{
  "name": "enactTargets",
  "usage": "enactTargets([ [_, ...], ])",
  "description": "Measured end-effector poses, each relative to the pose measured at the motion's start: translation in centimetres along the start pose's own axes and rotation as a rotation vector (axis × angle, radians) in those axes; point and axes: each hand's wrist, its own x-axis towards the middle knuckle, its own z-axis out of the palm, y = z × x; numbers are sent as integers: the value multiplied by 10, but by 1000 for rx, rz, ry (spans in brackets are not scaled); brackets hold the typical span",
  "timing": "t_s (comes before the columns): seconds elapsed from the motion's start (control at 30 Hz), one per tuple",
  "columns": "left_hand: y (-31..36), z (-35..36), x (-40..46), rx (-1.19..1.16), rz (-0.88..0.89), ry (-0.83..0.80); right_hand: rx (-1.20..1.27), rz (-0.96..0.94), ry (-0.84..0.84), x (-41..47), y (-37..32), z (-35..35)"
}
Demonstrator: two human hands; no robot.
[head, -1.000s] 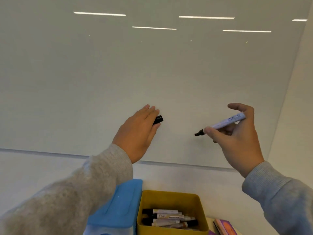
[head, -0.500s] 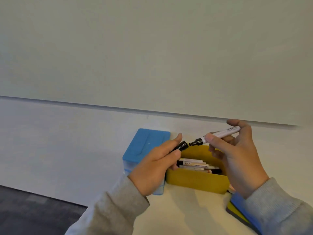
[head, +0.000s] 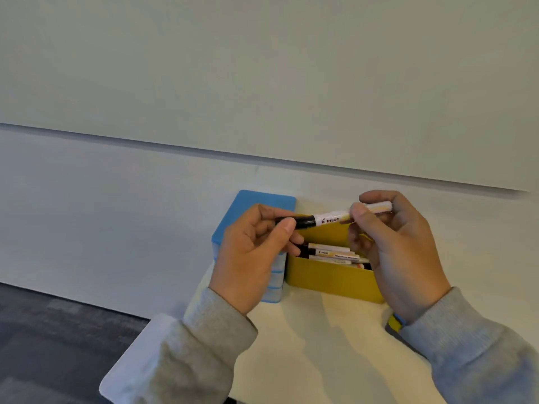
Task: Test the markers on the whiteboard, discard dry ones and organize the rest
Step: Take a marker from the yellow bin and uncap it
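Marker in hand (head: 338, 218): one, white barrel printed PILOT, held in the air above the yellow box; long axis nearly level, running left to right, the right end tilted slightly upward.
Pointing: capped end toward the left, bare barrel end toward the right.
Cap (head: 300, 222): one, black, seated on the left end of the barrel.
Left hand (head: 256, 252): fingers curled, thumb and fingertips pinching the black cap.
Right hand (head: 399, 243): thumb and forefinger pinching the right half of the barrel; remaining fingers curled loosely beneath.
Yellow box (head: 329, 279): one, open-topped, resting on the pale tabletop, directly under both hands.
Markers in the box (head: 332, 255): lying flat, stacked, long axes left to right, parallel to the held one; about four visible, exact count hard to tell; dark caps at the left on the upper ones, at least one dark end at the right.
Blue box (head: 262, 204): one, blue lid over a paler ribbed body, just left of the yellow box and touching it; partly hidden behind the left hand.
Whiteboard (head: 262, 68): one, filling the upper half, lower edge slanting down to the right.
Tabletop (head: 306, 345): pale cream, rounded near-left corner.
Sleeves (head: 210, 339): two, grey knit, one on each forearm.
Floor (head: 58, 330): dark grey, lower left.
Edge item (head: 395, 321): small yellow-and-blue object by the right wrist, mostly hidden, kind not clear.
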Motion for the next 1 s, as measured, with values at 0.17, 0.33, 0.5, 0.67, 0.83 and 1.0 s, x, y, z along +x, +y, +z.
enactTargets([
  [0.17, -4, 7, 4, -11, 21, 34, -45, 26, -33, -2, 7, -1],
  [0.33, -10, 12, 4, 21, 50, 64, 11, 118, -56, -3, 13, 0],
  [0.5, -15, 13, 6, 33, 68, 95, 67, 176, -73, 3, 13, 3],
  [0.67, -21, 10, 1, -236, -64, 139, 83, 172, -121, 1, 19, 21],
  [0.83, -30, -8, -10, -282, -96, 272, -57, 76, -193, -12, 43, 46],
  [1.0, -25, -85, -1, -375, -76, 529, -413, -185, -395, -38, 92, 70],
])
